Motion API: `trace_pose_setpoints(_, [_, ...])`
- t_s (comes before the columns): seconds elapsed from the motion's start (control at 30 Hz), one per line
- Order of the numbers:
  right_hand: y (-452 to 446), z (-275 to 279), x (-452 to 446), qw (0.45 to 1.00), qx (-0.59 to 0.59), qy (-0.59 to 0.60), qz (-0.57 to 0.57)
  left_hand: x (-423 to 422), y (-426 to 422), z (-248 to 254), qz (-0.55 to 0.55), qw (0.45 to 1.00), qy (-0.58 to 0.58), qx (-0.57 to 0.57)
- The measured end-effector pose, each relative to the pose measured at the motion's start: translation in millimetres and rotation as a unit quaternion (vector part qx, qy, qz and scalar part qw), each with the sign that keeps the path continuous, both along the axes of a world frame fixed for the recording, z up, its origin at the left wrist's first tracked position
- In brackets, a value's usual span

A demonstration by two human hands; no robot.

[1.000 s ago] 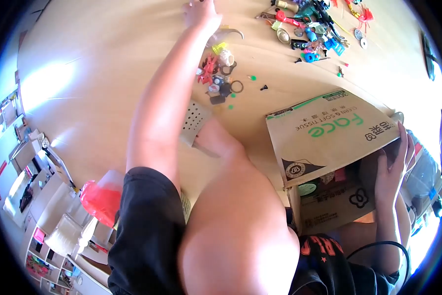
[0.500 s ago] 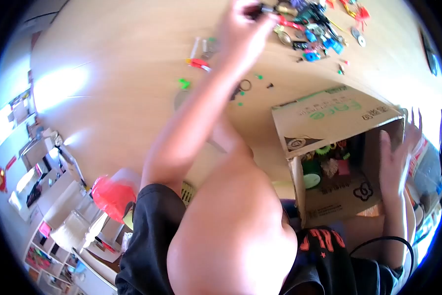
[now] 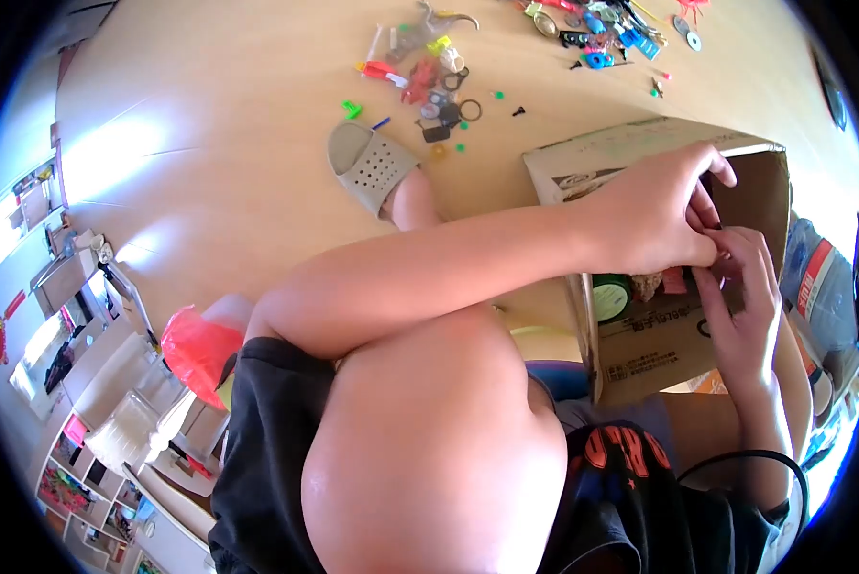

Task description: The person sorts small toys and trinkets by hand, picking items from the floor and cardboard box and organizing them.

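Note:
My left hand (image 3: pixel 654 210) reaches across my bent knee to the mouth of an open cardboard box (image 3: pixel 654 368). Its fingers are curled, with thumb and fingertips close together. My right hand (image 3: pixel 747 297) meets it there, its fingers bent against the left fingertips. A small dark spot shows between the hands, but I cannot make out what they hold. Partly hidden under my left hand, the box contains a green round-lidded item (image 3: pixel 611 297), a brown lumpy piece (image 3: pixel 647 286) and a red piece (image 3: pixel 674 279).
Small toys and trinkets lie in a pile (image 3: pixel 602 33) at the top, with a looser group (image 3: pixel 439 96) left of it. My sandalled foot (image 3: pixel 377 172) rests on the floor. A large clear bottle (image 3: pixel 822 287) stands right of the box, a red bag (image 3: pixel 200 354) at left.
My left hand has come from the pile, where it held a dark object, down to the box mouth. My right hand has gone from spread fingers to bent ones touching the left.

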State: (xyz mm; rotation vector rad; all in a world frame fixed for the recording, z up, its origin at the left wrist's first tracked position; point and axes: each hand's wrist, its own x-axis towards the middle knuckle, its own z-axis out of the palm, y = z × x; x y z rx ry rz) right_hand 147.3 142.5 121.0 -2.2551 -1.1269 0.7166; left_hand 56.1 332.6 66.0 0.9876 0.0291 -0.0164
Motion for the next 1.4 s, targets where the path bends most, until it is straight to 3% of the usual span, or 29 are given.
trace_pose_setpoints(0.1, [-6.9,-19.9,-5.7,0.999,-0.019,0.009,-0.031,-10.8,-19.5,-12.0,0.05,0.997,-0.024,0.045])
trace_pose_setpoints(0.27, [-5.7,-28.3,-21.0,0.998,0.009,0.003,-0.056,-14.0,-24.0,-23.2,0.031,0.989,-0.052,0.134])
trace_pose_setpoints(0.4, [-20.2,-40.2,-24.3,0.982,-0.044,0.127,-0.136,-12.2,-25.7,-33.0,-0.058,0.983,-0.009,0.174])
trace_pose_setpoints(0.43, [-31.0,-54.6,-22.7,0.985,-0.046,0.098,-0.132,-9.8,-28.8,-35.5,-0.065,0.98,0.015,0.185])
trace_pose_setpoints(0.47, [-34.8,-61.6,-24.3,0.983,-0.055,0.11,-0.138,-6.3,-32.4,-39.7,-0.047,0.977,0.04,0.204])
trace_pose_setpoints(0.53, [-39.3,-74.9,-26.4,0.974,-0.039,0.16,-0.157,-8.2,-36.9,-44.7,0.111,0.934,-0.042,0.338])
trace_pose_setpoints(0.67, [-43.3,-97.2,-36.3,0.957,-0.032,0.213,-0.192,-8.1,-28.5,-42.1,0.133,0.99,-0.035,0.017])
trace_pose_setpoints(0.77, [-65.7,-129.5,-31.3,0.934,-0.094,0.297,-0.173,-14.4,1.4,-32.4,0.159,0.983,-0.089,-0.035])
trace_pose_setpoints(0.8, [-62.3,-128.0,-32.3,0.927,-0.116,0.311,-0.176,-23.1,15.0,-27.8,0.17,0.979,-0.048,-0.104])
trace_pose_setpoints(0.9, [-55.9,-133.1,-36.7,0.905,-0.14,0.346,-0.207,-47.2,68.7,-32.4,0.357,0.924,-0.038,-0.132])
trace_pose_setpoints(0.97, [-51.9,-143.5,-37.1,0.895,-0.128,0.36,-0.229,-66.0,101.8,-63.5,0.43,0.902,0.034,-0.026])
trace_pose_setpoints(1.0, [-54.6,-152.0,-38.2,0.891,-0.12,0.365,-0.242,-77.7,119.2,-89.0,0.408,0.91,0.066,0.023])
trace_pose_setpoints(1.1, [-43.9,-151.0,-43.9,0.891,-0.118,0.349,-0.265,-124.0,128.2,-161.4,0.421,0.813,0.273,0.295])
trace_pose_setpoints(1.3, [-42.6,-172.6,-46.5,0.915,-0.144,0.315,-0.205,-171.3,89.8,-194.3,0.307,0.751,0.403,0.424])
trace_pose_setpoints(1.4, [-44.0,-171.3,-52.5,0.989,-0.145,0.027,-0.001,-176.7,77.9,-215.4,0.354,0.759,0.381,0.391])
